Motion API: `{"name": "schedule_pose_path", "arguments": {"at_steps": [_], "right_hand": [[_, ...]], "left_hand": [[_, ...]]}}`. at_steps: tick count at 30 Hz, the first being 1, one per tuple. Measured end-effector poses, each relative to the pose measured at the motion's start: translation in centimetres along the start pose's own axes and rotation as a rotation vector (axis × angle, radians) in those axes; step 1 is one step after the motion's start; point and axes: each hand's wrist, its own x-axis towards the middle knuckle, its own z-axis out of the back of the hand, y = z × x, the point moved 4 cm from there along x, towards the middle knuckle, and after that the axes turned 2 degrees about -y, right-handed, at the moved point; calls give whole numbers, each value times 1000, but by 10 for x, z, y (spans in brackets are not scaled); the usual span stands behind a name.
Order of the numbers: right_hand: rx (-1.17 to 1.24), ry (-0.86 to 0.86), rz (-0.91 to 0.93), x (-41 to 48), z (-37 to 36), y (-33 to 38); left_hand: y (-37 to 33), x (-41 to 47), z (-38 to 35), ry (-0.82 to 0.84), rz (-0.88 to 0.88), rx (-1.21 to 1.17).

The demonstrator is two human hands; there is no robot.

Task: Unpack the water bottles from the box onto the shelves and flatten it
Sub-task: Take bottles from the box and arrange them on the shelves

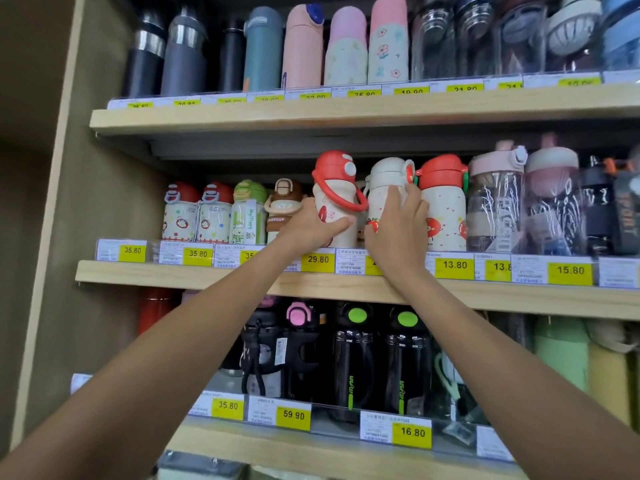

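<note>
At frame centre, on the middle shelf, gripping a tilted red-capped bottle with left hand, fingers curled round its body; clasping white-capped bottle just beside with right hand, fingers curled over it. Arms stretched up from lower corners. Bottle bases hidden behind hands; far-right bottles blurred.

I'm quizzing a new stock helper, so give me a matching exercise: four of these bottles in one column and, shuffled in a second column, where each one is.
Bottles:
1. red-lidded bottle with a loop handle
2. cream-lidded bottle
3. black bottle with a green button
4. plain pink flask

Places:
A. on the top shelf
B. held by the right hand
C. on the lower shelf
D. held by the left hand

Pairs: 1-D, 2-B, 3-C, 4-A.
</note>
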Motion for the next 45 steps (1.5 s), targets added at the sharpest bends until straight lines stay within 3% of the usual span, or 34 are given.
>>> {"name": "schedule_pose_path", "arguments": {"at_steps": [7, 14, 22, 31, 35, 45], "right_hand": [[29, 22, -98, -11, 2, 0], [85, 91, -143, -16, 10, 0], [282, 272, -88, -33, 33, -8], [522, 182, -98, -114, 73, -47], [456, 221, -98, -154, 92, -86], [255, 478, -515, -318, 177, -301]], "left_hand": [[3, -12, 6, -134, 110, 73], [-12, -21, 10, 11, 119, 90], [-30, -67, 9, -69, 186, 286], [-58, -159, -39, -200, 80, -91], [-68, -202, -82, -105, 175, -201], [-124, -359, -294, 441, 447, -365]]}}
